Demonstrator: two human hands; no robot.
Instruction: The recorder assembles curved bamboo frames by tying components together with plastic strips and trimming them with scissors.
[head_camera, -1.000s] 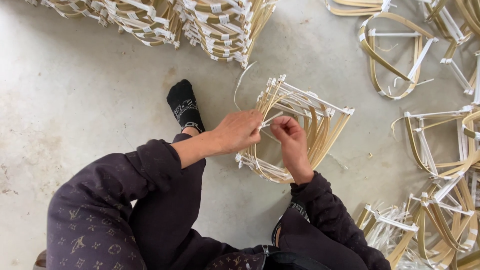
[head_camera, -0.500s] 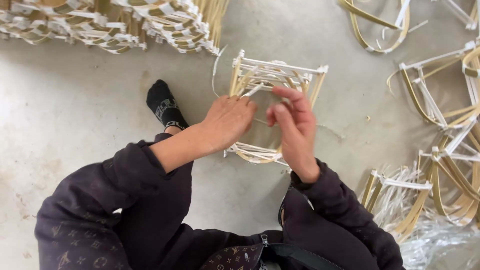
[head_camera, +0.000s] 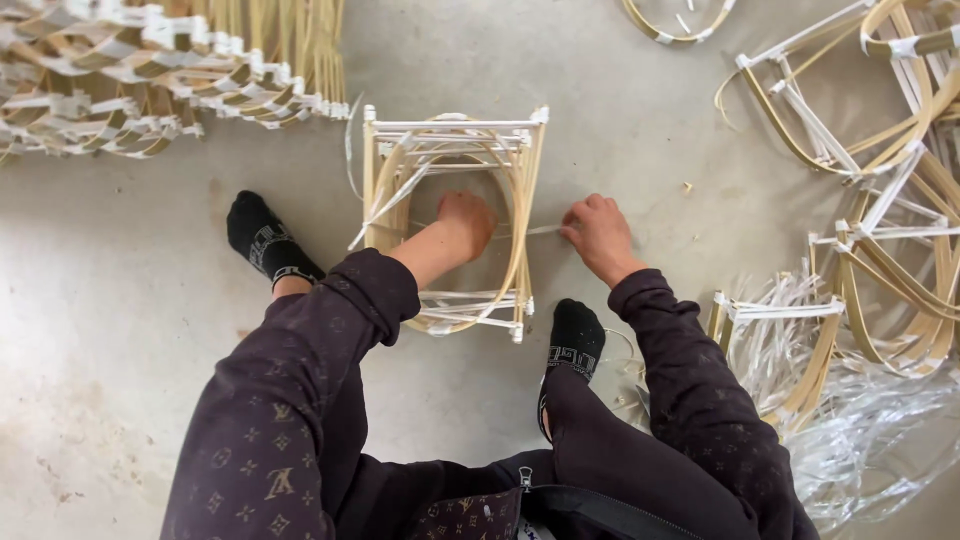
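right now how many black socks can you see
2. One black sock is on the foot left of the bamboo frame, out on the concrete floor. The other sock sits just below the frame's right corner, under the right hand.

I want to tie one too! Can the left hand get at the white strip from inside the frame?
Probably yes. The left hand is already inside the bamboo frame, and the white strip that the right hand pulls runs through the frame's side, with nothing visible between.
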